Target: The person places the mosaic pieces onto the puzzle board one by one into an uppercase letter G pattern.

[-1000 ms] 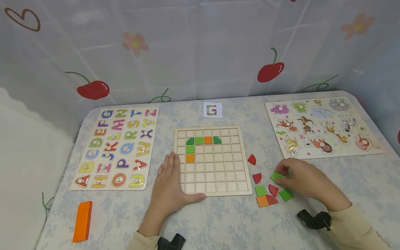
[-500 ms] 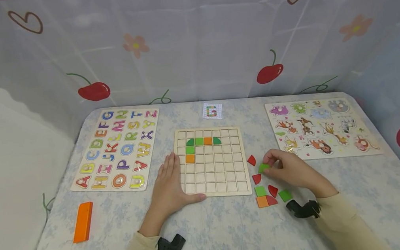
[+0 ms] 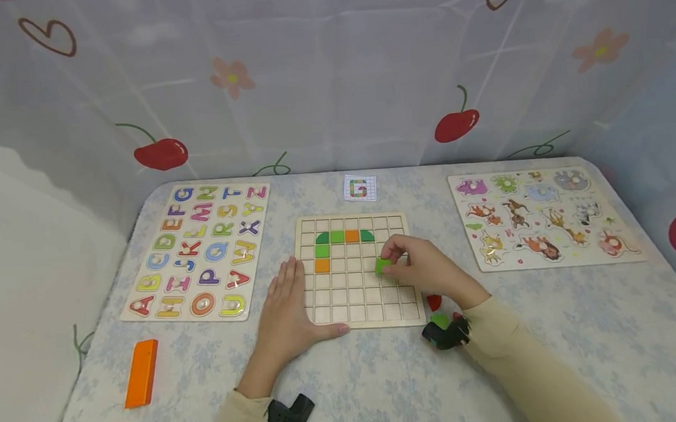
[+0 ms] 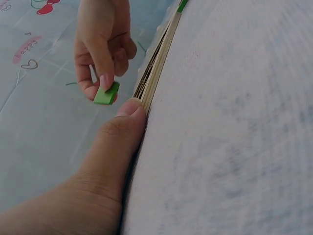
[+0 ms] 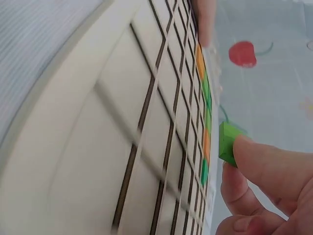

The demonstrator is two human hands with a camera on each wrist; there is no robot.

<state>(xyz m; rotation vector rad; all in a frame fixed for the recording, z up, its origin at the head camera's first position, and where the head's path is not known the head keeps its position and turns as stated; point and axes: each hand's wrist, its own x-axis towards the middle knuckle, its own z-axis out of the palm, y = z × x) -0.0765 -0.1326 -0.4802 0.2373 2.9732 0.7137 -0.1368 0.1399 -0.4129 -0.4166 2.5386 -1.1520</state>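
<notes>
My right hand pinches a green square tile between thumb and fingertips, above the right part of a wooden grid board. In the right wrist view the tile is tilted and clear of the board. My left hand rests against the board's left side with straight fingers, its thumb along the near edge. Seated in the grid are a dark green rounded piece and another, light green squares and orange squares, forming a corner shape.
Behind the board lies a card with a coloured G pattern. A letter puzzle is on the left, an animal puzzle on the right. An orange block lies front left. Loose pieces, including a red one, are partly hidden by my right wrist.
My right hand has lifted the green tile from the loose pieces and carried it left over the board. The left hand has stayed in place.
</notes>
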